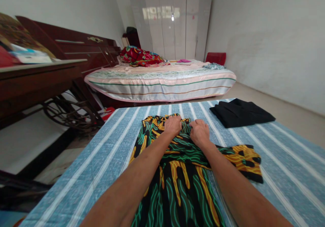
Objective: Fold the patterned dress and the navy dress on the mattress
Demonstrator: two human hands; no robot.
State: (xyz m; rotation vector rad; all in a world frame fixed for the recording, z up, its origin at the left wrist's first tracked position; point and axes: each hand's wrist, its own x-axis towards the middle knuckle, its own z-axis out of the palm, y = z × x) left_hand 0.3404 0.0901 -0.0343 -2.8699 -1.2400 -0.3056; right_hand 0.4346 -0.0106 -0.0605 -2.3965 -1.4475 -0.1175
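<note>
Down on the striped blue sheet (83, 166) lies a patterned dress (181, 174). The left hand (173, 124) and the right hand (200, 132) touch its far end, fingers bent, but whether they pinch it, one cannot tell. Some folded black cloth (241, 112) lies over to the right, on the same sheet, apart from the dress.

A: What does the patterned garment (176, 183) look like?
B: Black ground, wavy green lines, and long yellow-orange streaks that look almost like drips.

A: How's it lying?
B: Lengthwise on a blue cover (93, 172) with white stripes, the far end rumpled, the near part running out of view at the bottom.

A: And the sleeve (242, 156)?
B: One sticks out sideways to the right, fairly flat, its end edged in black.

A: Smooth elsewhere?
B: No, soft creases run down the lower part.
</note>
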